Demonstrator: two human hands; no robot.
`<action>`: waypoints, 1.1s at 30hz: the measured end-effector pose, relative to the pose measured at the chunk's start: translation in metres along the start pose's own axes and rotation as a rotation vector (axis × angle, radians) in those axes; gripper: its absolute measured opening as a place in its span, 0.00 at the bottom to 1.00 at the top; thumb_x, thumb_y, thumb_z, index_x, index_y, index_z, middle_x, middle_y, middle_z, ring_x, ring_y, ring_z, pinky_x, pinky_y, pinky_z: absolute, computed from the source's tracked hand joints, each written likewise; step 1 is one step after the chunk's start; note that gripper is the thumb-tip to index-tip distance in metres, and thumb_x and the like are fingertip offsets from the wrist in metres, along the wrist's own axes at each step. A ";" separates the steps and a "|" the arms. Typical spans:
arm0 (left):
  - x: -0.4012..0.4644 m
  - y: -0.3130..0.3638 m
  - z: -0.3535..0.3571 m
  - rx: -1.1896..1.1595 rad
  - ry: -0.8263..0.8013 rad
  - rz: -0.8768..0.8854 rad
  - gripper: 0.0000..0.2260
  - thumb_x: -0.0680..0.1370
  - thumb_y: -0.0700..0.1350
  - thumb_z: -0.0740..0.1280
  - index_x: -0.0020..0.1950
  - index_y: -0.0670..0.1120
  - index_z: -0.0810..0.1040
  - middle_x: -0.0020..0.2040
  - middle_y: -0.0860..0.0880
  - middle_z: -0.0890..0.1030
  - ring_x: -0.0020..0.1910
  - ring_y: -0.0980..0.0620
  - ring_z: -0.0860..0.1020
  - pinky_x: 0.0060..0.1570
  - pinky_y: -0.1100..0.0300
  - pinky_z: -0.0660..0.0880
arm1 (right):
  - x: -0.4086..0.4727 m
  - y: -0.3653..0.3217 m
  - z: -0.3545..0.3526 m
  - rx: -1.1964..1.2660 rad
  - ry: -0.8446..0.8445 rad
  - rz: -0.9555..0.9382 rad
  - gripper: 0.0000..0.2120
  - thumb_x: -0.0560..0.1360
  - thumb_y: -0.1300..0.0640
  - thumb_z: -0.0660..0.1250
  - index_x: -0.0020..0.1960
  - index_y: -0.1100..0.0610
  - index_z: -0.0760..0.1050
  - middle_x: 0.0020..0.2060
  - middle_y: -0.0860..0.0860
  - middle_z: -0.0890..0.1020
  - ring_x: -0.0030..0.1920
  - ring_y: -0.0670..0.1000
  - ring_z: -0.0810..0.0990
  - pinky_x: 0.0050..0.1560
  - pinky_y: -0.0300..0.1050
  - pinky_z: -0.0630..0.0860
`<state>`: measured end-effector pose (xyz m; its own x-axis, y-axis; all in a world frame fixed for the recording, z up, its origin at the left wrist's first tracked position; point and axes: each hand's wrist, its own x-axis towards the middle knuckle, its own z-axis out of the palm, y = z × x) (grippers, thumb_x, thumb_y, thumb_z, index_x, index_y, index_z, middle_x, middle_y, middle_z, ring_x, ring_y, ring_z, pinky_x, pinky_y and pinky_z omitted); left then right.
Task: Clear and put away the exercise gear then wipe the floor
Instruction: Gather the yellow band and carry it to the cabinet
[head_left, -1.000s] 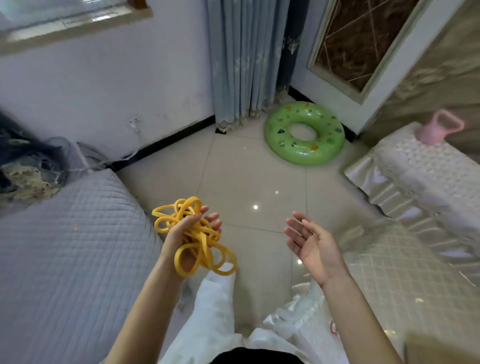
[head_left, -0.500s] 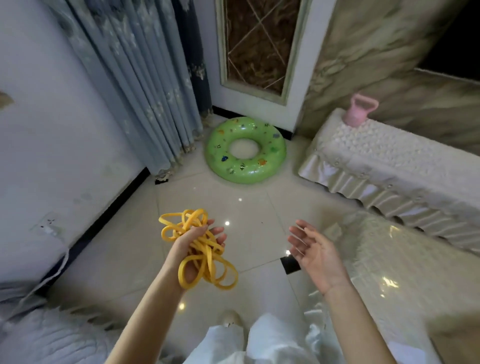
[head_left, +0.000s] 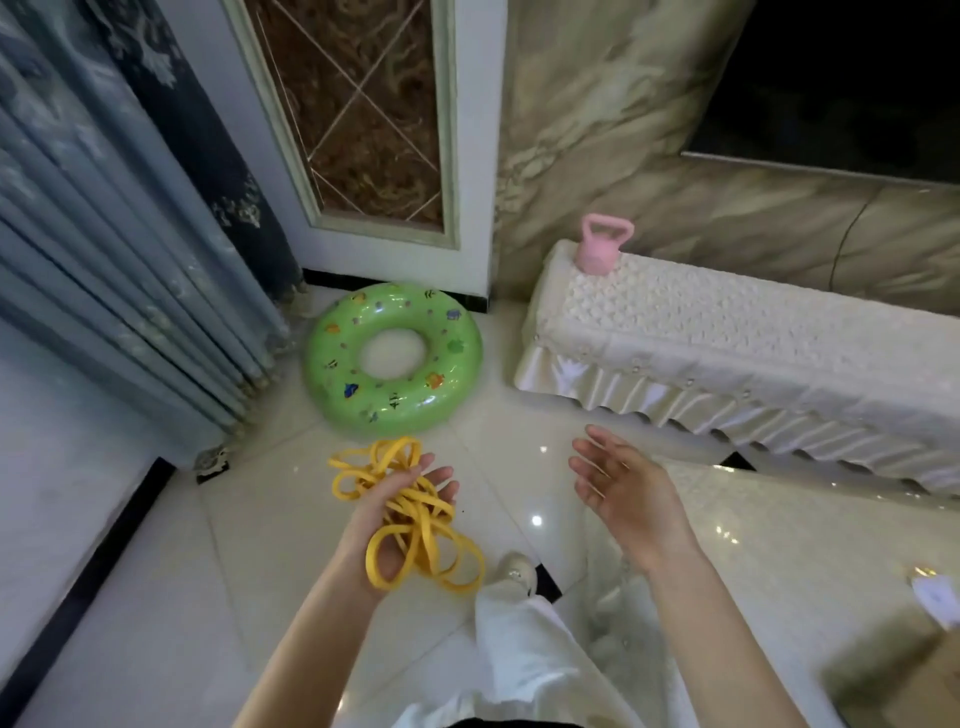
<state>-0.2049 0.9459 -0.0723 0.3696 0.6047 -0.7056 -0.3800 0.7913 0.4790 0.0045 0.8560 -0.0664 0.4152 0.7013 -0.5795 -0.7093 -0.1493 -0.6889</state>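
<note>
Glossy cream floor tiles (head_left: 270, 519) fill the lower view, with dark diamond insets at some tile corners and bright light spots reflected on them.

Marbled wall panel (head_left: 597, 130) at upper right; a dark, black-framed area sits above it in the corner.

Blue-grey pleated curtain (head_left: 104, 234) hangs down the left side, its hem reaching the floor.

Long low cabinet draped in a white, frilled lace cover (head_left: 727, 332) runs along the right wall.

White door frame with a brown diamond-lined glass panel (head_left: 374, 114) stands between curtain and marbled wall.

Green inflatable swim ring (head_left: 332, 374), printed with small coloured sea creatures, lies flat on the tiles in front of the door, between the curtain hem and the near end of the cabinet.

White trouser leg (head_left: 519, 654) and a pale shoe (head_left: 514, 566) at bottom centre.

Left hand (head_left: 384, 514): palm up, fingers loosely curled under and around a tangled bundle of yellow resistance bands (head_left: 415, 514). Loops spill past the fingertips on the far side and hang below the wrist on the near side. The bundle is held above the floor, just short of the swim ring.

Right hand (head_left: 623, 483): palm turned toward the left, fingers straight and slightly spread, holding nothing, well apart from the bands.

Pink kettlebell (head_left: 600, 249) stands upright on the near left corner of the cabinet top, against the wall.
</note>
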 end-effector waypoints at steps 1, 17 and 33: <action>0.012 0.004 0.013 -0.004 -0.001 0.003 0.09 0.78 0.40 0.59 0.50 0.38 0.77 0.40 0.40 0.82 0.34 0.46 0.83 0.37 0.57 0.80 | 0.012 -0.014 0.001 -0.005 -0.001 -0.006 0.11 0.78 0.61 0.56 0.51 0.57 0.76 0.40 0.51 0.81 0.41 0.50 0.79 0.45 0.42 0.71; 0.174 0.057 0.188 0.019 -0.029 -0.078 0.07 0.78 0.41 0.61 0.50 0.41 0.78 0.43 0.43 0.82 0.36 0.48 0.83 0.33 0.60 0.79 | 0.184 -0.177 0.006 0.003 0.051 -0.040 0.11 0.79 0.61 0.56 0.52 0.57 0.76 0.44 0.52 0.81 0.45 0.51 0.79 0.48 0.43 0.72; 0.385 0.165 0.347 0.267 -0.133 -0.135 0.06 0.78 0.40 0.60 0.46 0.42 0.77 0.36 0.45 0.84 0.33 0.51 0.83 0.30 0.62 0.79 | 0.365 -0.280 0.021 0.198 0.226 -0.093 0.11 0.79 0.60 0.55 0.52 0.57 0.76 0.46 0.54 0.80 0.44 0.52 0.78 0.47 0.43 0.71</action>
<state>0.1691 1.3407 -0.0831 0.5161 0.4850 -0.7060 -0.0903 0.8504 0.5183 0.3425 1.1683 -0.0765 0.5836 0.5296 -0.6156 -0.7506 0.0624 -0.6578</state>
